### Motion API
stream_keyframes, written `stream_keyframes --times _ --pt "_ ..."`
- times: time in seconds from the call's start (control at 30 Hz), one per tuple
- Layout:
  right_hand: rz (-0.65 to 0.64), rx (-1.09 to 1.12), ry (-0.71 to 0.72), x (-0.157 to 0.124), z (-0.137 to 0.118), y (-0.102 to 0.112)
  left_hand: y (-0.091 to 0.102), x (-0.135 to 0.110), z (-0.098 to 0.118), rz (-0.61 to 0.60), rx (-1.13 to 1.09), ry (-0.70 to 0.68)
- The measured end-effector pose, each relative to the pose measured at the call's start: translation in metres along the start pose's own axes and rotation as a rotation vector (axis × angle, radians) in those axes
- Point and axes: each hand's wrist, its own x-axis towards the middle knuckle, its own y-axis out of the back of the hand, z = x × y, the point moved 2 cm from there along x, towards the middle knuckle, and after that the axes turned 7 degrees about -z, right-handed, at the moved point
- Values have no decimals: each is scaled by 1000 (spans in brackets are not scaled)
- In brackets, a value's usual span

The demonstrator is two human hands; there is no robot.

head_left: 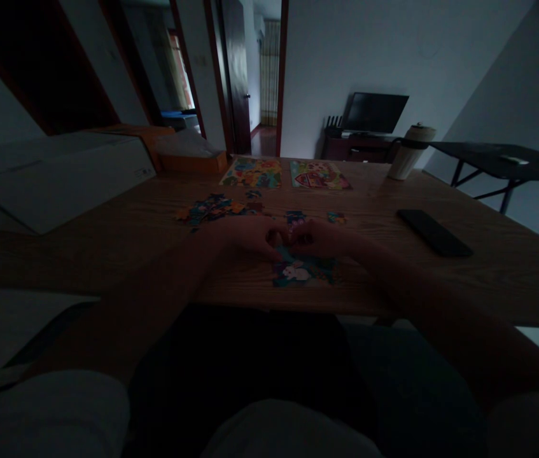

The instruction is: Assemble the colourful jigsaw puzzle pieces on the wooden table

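The room is dim. My left hand [250, 234] and my right hand [319, 238] meet fingertip to fingertip over a partly joined jigsaw section [303, 270] showing a white rabbit, near the table's front edge. Both hands have curled, pinching fingers, and what lies between them is too dark to name. A heap of loose colourful puzzle pieces [216, 208] lies just beyond my left hand. A few stray pieces [336, 217] lie beyond my right hand. Two finished puzzle boards [254, 172] [319, 175] lie side by side at the far edge.
A dark phone [434, 232] lies on the wooden table [489, 280] to the right. A pale tumbler [410, 152] stands at the far right. A white box [63, 178] and an orange box [193, 162] sit at the left. Behind are a monitor [377, 113], a black side table [503, 162] and an open doorway.
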Motion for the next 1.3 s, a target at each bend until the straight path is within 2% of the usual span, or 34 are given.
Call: stream_keyframes --times 0.27,0.47,0.6,0.77,0.9,0.97,1.0,1.13,1.17,1.23,1.3 --pt "4 -87 -37 -7 -16 2 -1 0 1 5 13 -9" --pt "0 -3 -26 -3 -12 1 -1 2 -2 -11 13 8" --pt "-15 -26 18 -3 -13 2 -1 2 -4 -9 0 -13" --pt "-14 -46 -22 -4 -18 3 -1 1 -2 -27 -20 18" --pt "-48 -39 -39 -7 -22 5 -1 2 0 6 -11 35" --pt "-58 -77 -87 -10 -26 5 4 1 -7 71 -7 32" --pt "-59 -109 -127 -13 -28 5 8 -1 -14 141 -12 38" --pt "-71 -222 -222 -20 -37 3 35 -20 -60 586 -75 165" --pt "-74 -222 -216 -20 -38 2 39 -26 -71 654 -83 208" --pt "-75 -201 -198 -20 -39 0 45 -35 -89 734 -86 296" --pt "-70 -187 -208 -18 -36 -1 46 -40 -98 726 -75 368"
